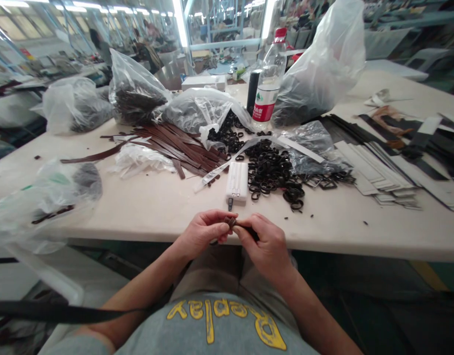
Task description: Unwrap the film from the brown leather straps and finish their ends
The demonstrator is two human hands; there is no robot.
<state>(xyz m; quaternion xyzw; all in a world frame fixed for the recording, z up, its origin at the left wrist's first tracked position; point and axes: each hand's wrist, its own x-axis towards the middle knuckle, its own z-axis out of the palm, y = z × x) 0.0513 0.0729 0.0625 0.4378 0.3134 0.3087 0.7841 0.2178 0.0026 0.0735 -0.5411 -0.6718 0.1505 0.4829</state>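
My left hand [205, 230] and my right hand [263, 242] meet at the near edge of the table [145, 207], fingers pinched together. Between them they hold the end of a dark brown strap [231, 221]; a black loop seems to sit on it under my right fingers, though I cannot be sure. Just beyond my hands lies a white power bank [237, 181]. A heap of black loops [271, 170] spreads to its right. Brown leather straps [175, 145] lie fanned out to the left of it.
Clear plastic bags of dark parts [134, 93] stand along the back, with a water bottle [267, 84] and a black cylinder [252, 91]. White and black strips [378, 167] cover the right side. A plastic bag [45, 197] sits at the left edge. A black strap [56, 311] crosses my lap.
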